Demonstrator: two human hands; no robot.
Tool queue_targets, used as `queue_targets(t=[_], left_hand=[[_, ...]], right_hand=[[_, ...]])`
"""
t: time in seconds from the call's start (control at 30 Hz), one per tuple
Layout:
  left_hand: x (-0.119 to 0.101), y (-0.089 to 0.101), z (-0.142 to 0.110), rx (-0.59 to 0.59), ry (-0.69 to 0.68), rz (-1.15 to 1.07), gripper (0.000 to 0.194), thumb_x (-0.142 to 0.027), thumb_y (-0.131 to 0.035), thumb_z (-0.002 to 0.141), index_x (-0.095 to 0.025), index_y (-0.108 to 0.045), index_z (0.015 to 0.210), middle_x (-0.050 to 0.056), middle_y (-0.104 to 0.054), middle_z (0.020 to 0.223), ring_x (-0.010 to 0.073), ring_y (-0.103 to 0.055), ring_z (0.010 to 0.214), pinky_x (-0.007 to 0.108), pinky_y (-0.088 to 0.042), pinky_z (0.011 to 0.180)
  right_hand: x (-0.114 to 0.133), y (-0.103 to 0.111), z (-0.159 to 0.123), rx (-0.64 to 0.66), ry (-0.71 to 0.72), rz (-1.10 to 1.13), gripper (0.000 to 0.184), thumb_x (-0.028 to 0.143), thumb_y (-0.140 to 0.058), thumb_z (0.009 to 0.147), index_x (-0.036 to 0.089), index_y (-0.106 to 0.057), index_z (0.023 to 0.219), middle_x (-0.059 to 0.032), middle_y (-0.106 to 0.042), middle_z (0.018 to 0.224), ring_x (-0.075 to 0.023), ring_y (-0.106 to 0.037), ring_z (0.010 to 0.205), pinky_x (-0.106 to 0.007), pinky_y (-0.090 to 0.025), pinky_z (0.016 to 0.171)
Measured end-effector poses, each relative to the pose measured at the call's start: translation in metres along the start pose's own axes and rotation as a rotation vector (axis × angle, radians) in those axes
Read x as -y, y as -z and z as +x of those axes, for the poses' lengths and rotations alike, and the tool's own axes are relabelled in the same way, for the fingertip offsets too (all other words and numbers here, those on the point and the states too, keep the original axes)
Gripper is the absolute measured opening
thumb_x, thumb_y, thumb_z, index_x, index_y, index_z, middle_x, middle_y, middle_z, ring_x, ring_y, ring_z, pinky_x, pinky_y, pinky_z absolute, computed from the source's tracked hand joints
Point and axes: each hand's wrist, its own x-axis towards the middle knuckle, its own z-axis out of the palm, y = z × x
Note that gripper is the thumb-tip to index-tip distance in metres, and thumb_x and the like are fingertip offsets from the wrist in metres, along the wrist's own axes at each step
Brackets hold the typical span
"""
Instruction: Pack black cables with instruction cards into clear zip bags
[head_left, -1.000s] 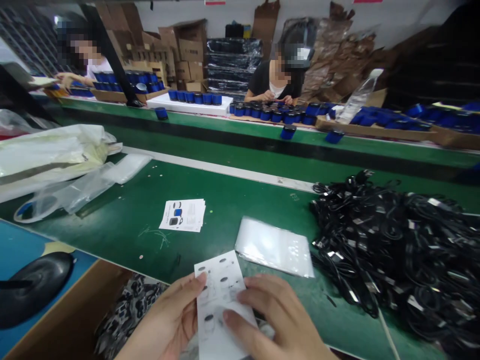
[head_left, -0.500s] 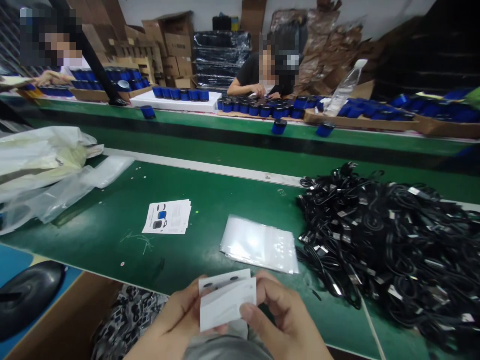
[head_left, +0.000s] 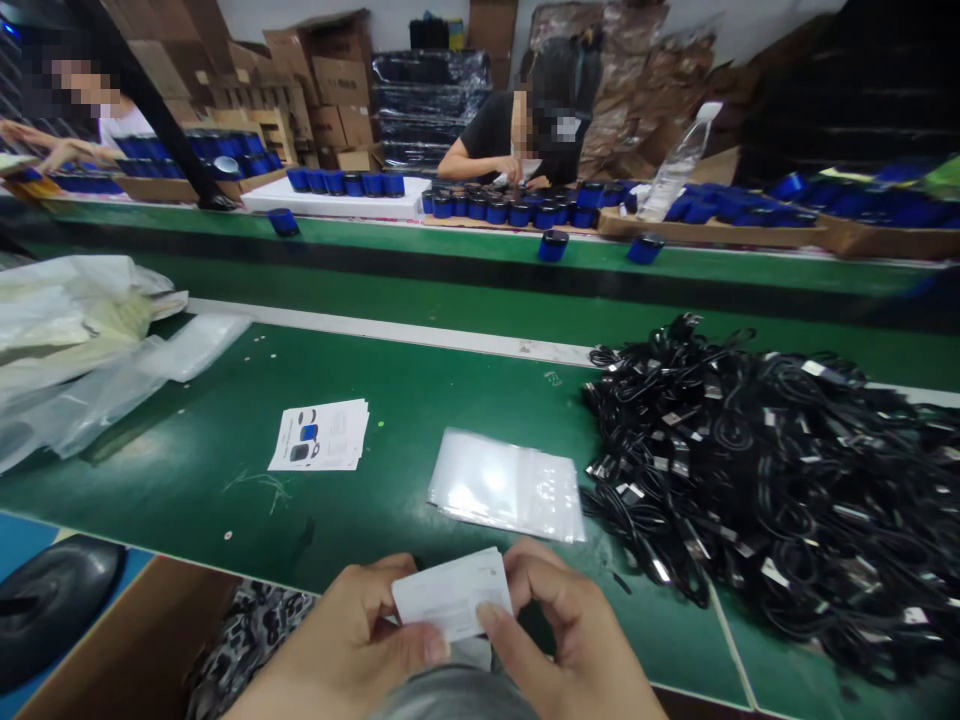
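Note:
Between my two hands is a small folded paper leaflet (head_left: 450, 592), its printed text too faint to read. My left hand (head_left: 375, 620) is closed on its left side, thumb across the lower front. At the right side, my right hand (head_left: 559, 625) pinches it, thumb on the face and fingers behind. Just beyond my hands lies a stack of clear plastic bags (head_left: 502, 485), flat on the green table. Farther left is a small pile of printed leaflets (head_left: 319, 437), the top one showing product pictures.
A large heap of black cables (head_left: 750, 500) covers the right of the green table (head_left: 390, 370). Plastic sheeting (head_left: 82, 340) lies at left. Below the near edge stands a cardboard box (head_left: 142, 640). Across the belt, two people sit behind blue cylindrical items (head_left: 495, 208) and a plastic bottle (head_left: 682, 165).
The leaflet's two flaps, apart before, now lie together as one folded piece. My left thumb has come round onto its front. The whole view has shifted slightly.

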Motion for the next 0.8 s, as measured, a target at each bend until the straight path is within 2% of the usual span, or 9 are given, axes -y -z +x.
queue_targets(t=[0.1, 0.17, 0.23, 0.3, 0.37, 0.43, 0.57, 0.7, 0.8], left_hand=[[0.000, -0.002, 0.001, -0.041, -0.025, 0.023, 0.027, -0.037, -0.069, 0.072, -0.013, -0.066, 0.059, -0.004, -0.040, 0.065, 0.0097, -0.040, 0.057, 0.020, -0.028, 0.051], [-0.002, -0.005, 0.001, -0.070, -0.050, 0.028, 0.026, -0.037, -0.070, 0.071, -0.013, -0.068, 0.060, -0.004, -0.041, 0.065, 0.0096, -0.039, 0.057, 0.020, -0.029, 0.051], [-0.003, -0.007, 0.001, -0.083, -0.062, 0.005, 0.024, -0.037, -0.071, 0.071, -0.014, -0.070, 0.063, -0.003, -0.044, 0.066, 0.0109, -0.043, 0.059, 0.020, -0.032, 0.052], [-0.003, -0.010, 0.001, -0.076, -0.055, -0.044, 0.022, -0.037, -0.071, 0.071, -0.015, -0.072, 0.066, -0.001, -0.049, 0.068, 0.0134, -0.049, 0.063, 0.021, -0.037, 0.056], [-0.001, -0.013, 0.001, -0.068, -0.045, -0.100, 0.021, -0.037, -0.071, 0.072, -0.016, -0.073, 0.069, 0.000, -0.051, 0.070, 0.0153, -0.053, 0.066, 0.022, -0.041, 0.059], [0.001, -0.016, 0.001, -0.078, -0.048, -0.119, 0.022, -0.038, -0.071, 0.072, -0.016, -0.073, 0.070, -0.001, -0.050, 0.069, 0.0148, -0.053, 0.065, 0.022, -0.040, 0.058], [0.004, -0.017, 0.002, -0.122, -0.058, -0.042, 0.027, -0.039, -0.071, 0.071, -0.014, -0.068, 0.063, -0.003, -0.043, 0.064, 0.0108, -0.042, 0.059, 0.020, -0.033, 0.052], [0.002, -0.015, 0.007, -0.075, -0.006, 0.041, 0.026, -0.038, -0.069, 0.072, -0.013, -0.065, 0.067, -0.004, -0.043, 0.065, 0.0110, -0.041, 0.060, 0.020, -0.033, 0.052], [-0.001, -0.014, 0.010, -0.047, 0.072, 0.120, 0.020, -0.033, -0.067, 0.072, -0.013, -0.064, 0.071, -0.004, -0.047, 0.065, 0.0122, -0.041, 0.062, 0.021, -0.033, 0.054]], right_hand=[[-0.004, 0.002, -0.002, -0.035, -0.025, 0.024, 0.019, 0.019, -0.054, 0.082, 0.020, -0.044, 0.066, 0.0002, -0.054, 0.071, -0.0139, -0.055, 0.067, -0.025, -0.044, 0.063], [-0.006, 0.004, -0.004, -0.096, -0.026, 0.048, 0.009, 0.019, -0.057, 0.080, 0.021, -0.048, 0.080, 0.0013, -0.054, 0.073, -0.0139, -0.054, 0.067, -0.024, -0.045, 0.063], [-0.008, 0.006, -0.005, -0.055, 0.001, 0.032, 0.013, 0.021, -0.058, 0.081, 0.020, -0.052, 0.093, 0.0005, -0.056, 0.076, -0.0139, -0.054, 0.067, -0.024, -0.045, 0.061], [-0.009, 0.008, -0.005, 0.042, 0.039, -0.021, 0.007, 0.024, -0.054, 0.085, 0.019, -0.057, 0.088, -0.0008, -0.057, 0.074, -0.0141, -0.054, 0.065, -0.024, -0.044, 0.059], [-0.009, 0.009, -0.006, 0.083, 0.058, -0.064, 0.020, 0.027, -0.050, 0.089, 0.018, -0.057, 0.072, -0.0004, -0.055, 0.067, -0.0137, -0.053, 0.061, -0.024, -0.041, 0.057], [-0.008, 0.009, -0.007, 0.055, 0.059, -0.081, 0.027, 0.029, -0.049, 0.090, 0.018, -0.053, 0.065, 0.0003, -0.052, 0.063, -0.0132, -0.051, 0.058, -0.024, -0.039, 0.055], [-0.009, 0.003, -0.009, -0.019, 0.101, -0.102, 0.028, 0.027, -0.047, 0.090, 0.019, -0.050, 0.063, 0.0013, -0.048, 0.059, -0.0123, -0.047, 0.054, -0.023, -0.035, 0.050], [-0.012, -0.005, -0.010, -0.127, 0.138, -0.194, 0.030, 0.026, -0.046, 0.090, 0.020, -0.044, 0.060, 0.0031, -0.041, 0.057, -0.0111, -0.041, 0.049, -0.023, -0.032, 0.046], [-0.016, -0.008, -0.010, -0.153, 0.124, -0.296, 0.028, 0.025, -0.045, 0.089, 0.021, -0.042, 0.062, 0.0034, -0.043, 0.058, -0.0109, -0.042, 0.049, -0.022, -0.033, 0.045]])
